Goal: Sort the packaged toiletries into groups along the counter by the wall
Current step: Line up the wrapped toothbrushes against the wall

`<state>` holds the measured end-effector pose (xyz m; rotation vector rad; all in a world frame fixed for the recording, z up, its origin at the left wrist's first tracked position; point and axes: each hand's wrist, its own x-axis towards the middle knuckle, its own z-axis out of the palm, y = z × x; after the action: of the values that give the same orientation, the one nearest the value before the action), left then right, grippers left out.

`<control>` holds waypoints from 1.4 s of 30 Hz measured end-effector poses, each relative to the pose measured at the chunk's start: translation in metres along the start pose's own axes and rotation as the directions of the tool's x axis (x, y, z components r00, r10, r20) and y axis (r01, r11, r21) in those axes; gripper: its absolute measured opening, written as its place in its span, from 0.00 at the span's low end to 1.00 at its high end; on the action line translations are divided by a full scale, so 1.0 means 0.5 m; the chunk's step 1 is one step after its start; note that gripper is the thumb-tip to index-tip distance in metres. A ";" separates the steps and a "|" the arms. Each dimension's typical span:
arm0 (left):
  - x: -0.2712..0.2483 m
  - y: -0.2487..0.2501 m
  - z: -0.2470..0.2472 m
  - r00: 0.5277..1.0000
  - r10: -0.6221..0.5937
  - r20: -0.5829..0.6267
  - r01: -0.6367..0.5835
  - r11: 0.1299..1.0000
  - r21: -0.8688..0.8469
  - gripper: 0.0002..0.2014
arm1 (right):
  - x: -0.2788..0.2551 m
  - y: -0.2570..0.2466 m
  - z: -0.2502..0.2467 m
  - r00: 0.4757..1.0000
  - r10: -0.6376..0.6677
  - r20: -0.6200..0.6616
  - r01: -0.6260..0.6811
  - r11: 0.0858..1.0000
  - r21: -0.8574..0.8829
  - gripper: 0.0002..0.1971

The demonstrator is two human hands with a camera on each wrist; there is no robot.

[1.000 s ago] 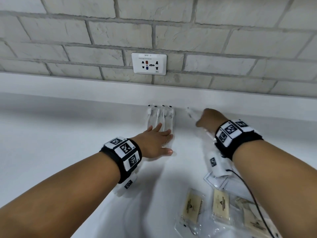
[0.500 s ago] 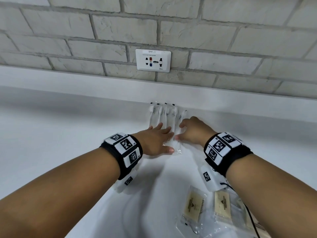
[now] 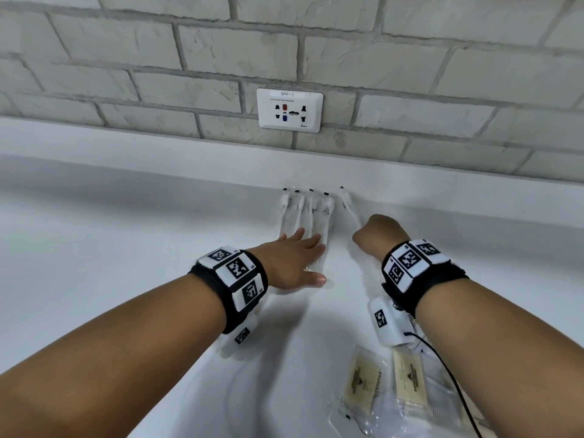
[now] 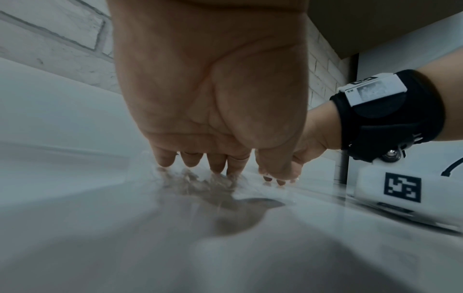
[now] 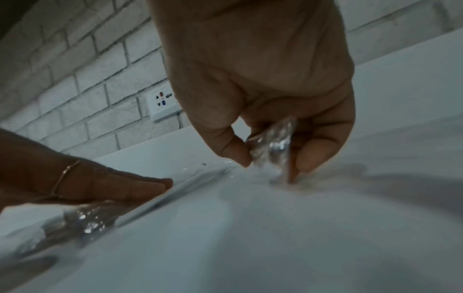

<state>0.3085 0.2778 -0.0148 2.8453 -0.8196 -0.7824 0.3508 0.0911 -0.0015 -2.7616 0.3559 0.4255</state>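
Several wrapped toothbrushes lie side by side in a row against the counter's back ledge, below the wall socket. My left hand lies flat on their near ends, fingers straight and pressing on the crinkled wrappers. Just right of the row, one more wrapped toothbrush slants toward the ledge. My right hand pinches its clear wrapper between thumb and fingers, low over the counter. From the head view the right fingertips are hidden behind the knuckles.
Two beige sachets in clear wrap lie in a loose pile at the near right, under my right forearm. A white socket plate sits on the brick wall. White counter stretches to the left.
My right hand carried the wrapped toothbrush left toward the row, then drew back slightly to the right. The left hand has stayed flat on the row.
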 end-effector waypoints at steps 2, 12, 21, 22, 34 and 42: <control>0.001 -0.002 0.000 1.000 0.001 0.003 -0.001 1.000 0.008 0.39 | -0.006 -0.006 0.003 0.994 -0.050 -0.095 0.047 0.998 -0.030 0.06; 0.001 0.000 -0.001 1.000 0.004 -0.031 -0.004 1.000 0.004 0.39 | -0.004 -0.010 0.029 0.973 -0.231 0.003 0.231 0.972 -0.051 0.14; 0.009 0.000 0.006 0.999 -0.041 -0.021 0.041 0.999 -0.016 0.41 | -0.022 -0.008 0.037 0.935 -0.351 0.051 0.349 0.936 0.035 0.23; 0.008 -0.002 0.006 0.999 -0.040 -0.026 0.039 0.999 -0.017 0.41 | -0.024 -0.010 0.037 0.932 -0.361 0.032 0.359 0.932 0.042 0.22; 0.006 -0.040 0.000 0.982 -0.183 -0.040 0.183 0.983 -0.018 0.45 | -0.048 -0.037 0.063 0.893 -0.420 0.161 0.439 0.892 -0.109 0.48; -0.009 -0.063 -0.010 0.983 -0.162 -0.080 0.163 0.987 0.006 0.42 | -0.055 -0.049 0.062 0.888 -0.435 0.148 0.452 0.886 -0.104 0.44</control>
<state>0.3229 0.3068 -0.0151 2.9622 -0.5898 -0.6775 0.3246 0.1296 -0.0136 -2.8089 -0.3491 0.5064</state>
